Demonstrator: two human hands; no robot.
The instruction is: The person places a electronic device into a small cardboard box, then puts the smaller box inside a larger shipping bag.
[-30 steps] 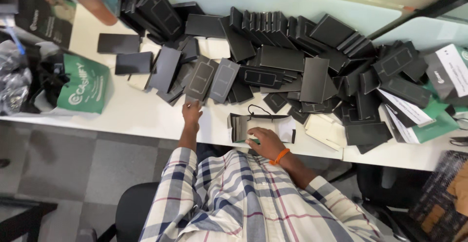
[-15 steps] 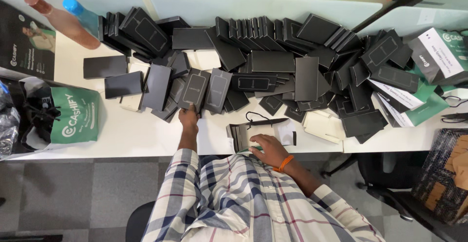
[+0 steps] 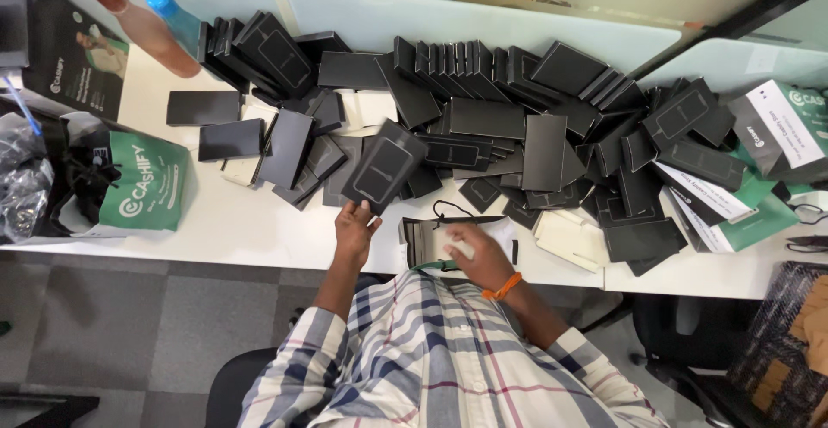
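My left hand (image 3: 355, 226) grips the near edge of a flat black box (image 3: 384, 168) and holds it tilted up at the front of a big pile of black boxes (image 3: 517, 126). My right hand (image 3: 472, 254), with an orange band on the wrist, rests on an open dark box (image 3: 423, 237) at the table's near edge. Its fingers close on a small white piece (image 3: 459, 247). A thin black cord (image 3: 448, 208) lies just beyond that open box.
Green-and-white bags (image 3: 142, 193) and crumpled plastic sit at the left end. At the back left lie a brown bottle (image 3: 142, 27) and a blue-capped bottle (image 3: 177, 14). Green and white packages (image 3: 768, 135) stack at the right. Beige trays (image 3: 569, 237) lie near the white table's (image 3: 259, 230) front edge.
My left hand has taken hold of a black box at the pile's front and tipped it up. My right hand stays on the open box.
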